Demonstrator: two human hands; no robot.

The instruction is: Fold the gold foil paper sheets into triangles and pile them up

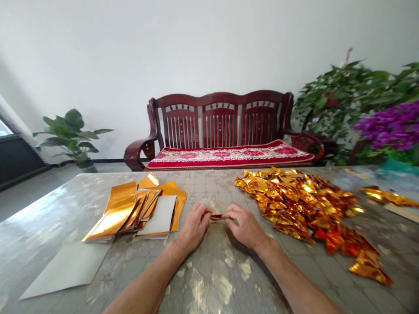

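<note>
Person at the table: only the arms show. Left forearm (144,279) and right forearm (294,279) are bare, lean, tapering to the wrists, and run out of the bottom of the view. Left hand (194,227) and right hand (245,226) are bare, broad, thick-fingered.

We see glossy gold foil (294,200) and matt grey card (63,270). The bench (218,99) is polished dark wood, its runner (229,156) red cloth.

1. A foil strip (216,216) sits between the left hand (193,227) and right hand (245,226), over the table (209,279).
2. Left of the hands lies a stack of foil sheets (137,213), with a card sheet (65,270) before it.
3. Right of them lies a heap of folded foil pieces (294,200).
4. Behind the table stands a wooden bench (222,126), with a potted plant (72,135) to its left and a leafy plant (353,100) to its right.
</note>
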